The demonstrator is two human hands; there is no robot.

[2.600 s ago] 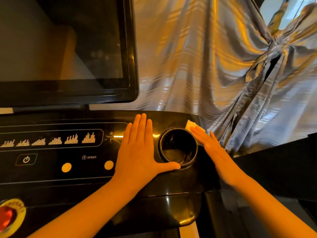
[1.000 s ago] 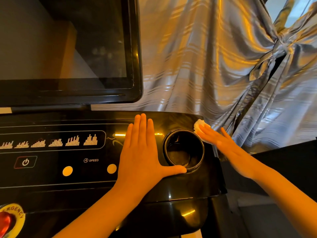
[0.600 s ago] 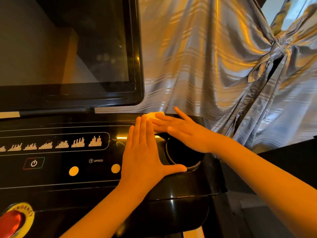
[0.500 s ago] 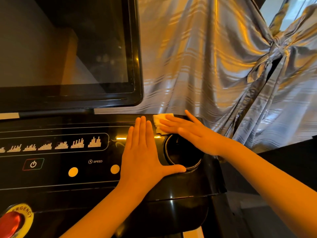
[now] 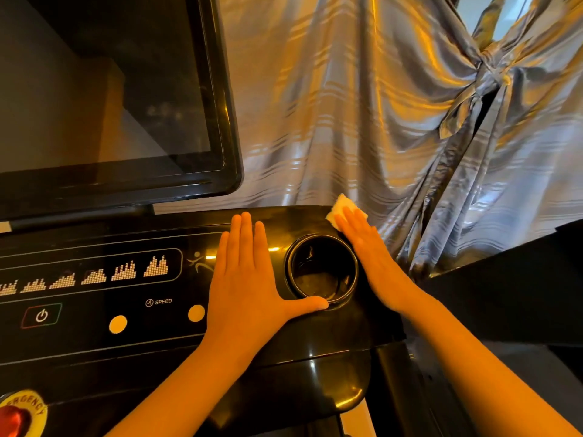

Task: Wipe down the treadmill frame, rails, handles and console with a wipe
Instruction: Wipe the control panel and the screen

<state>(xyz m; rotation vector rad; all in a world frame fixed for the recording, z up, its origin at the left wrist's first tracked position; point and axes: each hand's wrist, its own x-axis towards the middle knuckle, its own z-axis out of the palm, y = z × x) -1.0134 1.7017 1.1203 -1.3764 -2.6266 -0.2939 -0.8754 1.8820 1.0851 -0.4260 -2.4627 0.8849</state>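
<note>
Partly under the right hand (image 5: 375,260), the wipe (image 5: 340,205) looks white, perhaps folded.

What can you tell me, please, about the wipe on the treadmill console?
The wipe is small, white and soft-looking, seemingly folded. It lies on the glossy black console at its back right corner, beyond the cup holder. The right hand presses it with straight fingers, hiding its near part.
</note>
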